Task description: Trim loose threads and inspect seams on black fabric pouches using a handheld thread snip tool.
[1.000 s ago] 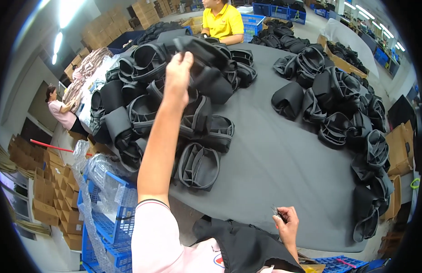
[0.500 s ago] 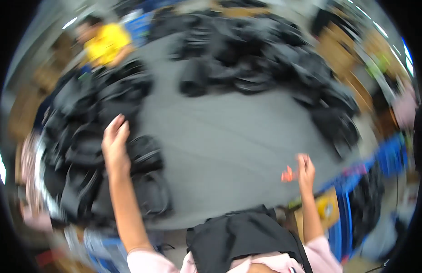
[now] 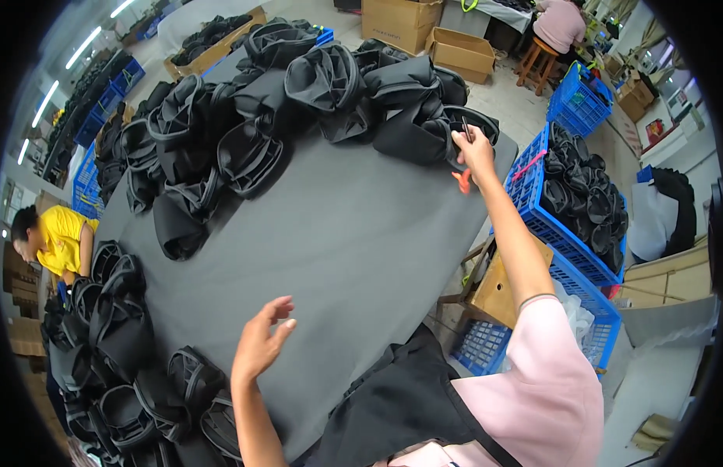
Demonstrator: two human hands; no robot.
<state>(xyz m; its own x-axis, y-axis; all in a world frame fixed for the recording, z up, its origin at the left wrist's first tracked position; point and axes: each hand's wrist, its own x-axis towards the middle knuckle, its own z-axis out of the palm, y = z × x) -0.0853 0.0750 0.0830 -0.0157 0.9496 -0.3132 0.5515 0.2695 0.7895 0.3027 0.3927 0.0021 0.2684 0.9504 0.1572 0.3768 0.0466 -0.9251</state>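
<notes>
My right hand [image 3: 476, 154] reaches to the far right edge of the table. Its fingers are closed on a pair of scissors with orange handles [image 3: 462, 180]; the handles hang below the palm and a thin dark tip shows above the fingers. This hand is right at a black fabric bag [image 3: 414, 140], overlapping its right end in view; whether it touches the bag I cannot tell. My left hand [image 3: 262, 341] hovers over the grey tabletop [image 3: 322, 233], fingers apart and nothing in them. Several black bags [image 3: 121, 327] are piled to its left.
More black bags [image 3: 322, 78] line the table's far side. To the right stand a blue crate [image 3: 542, 198] full of black pieces and another blue crate [image 3: 603, 319] below it. A person in yellow [image 3: 61, 237] is at the left; cardboard boxes [image 3: 461, 54] stand beyond.
The view has swung to the right. My right hand, with the scissors, has moved from the near right to the bags at the far right. My left hand is now over the tabletop.
</notes>
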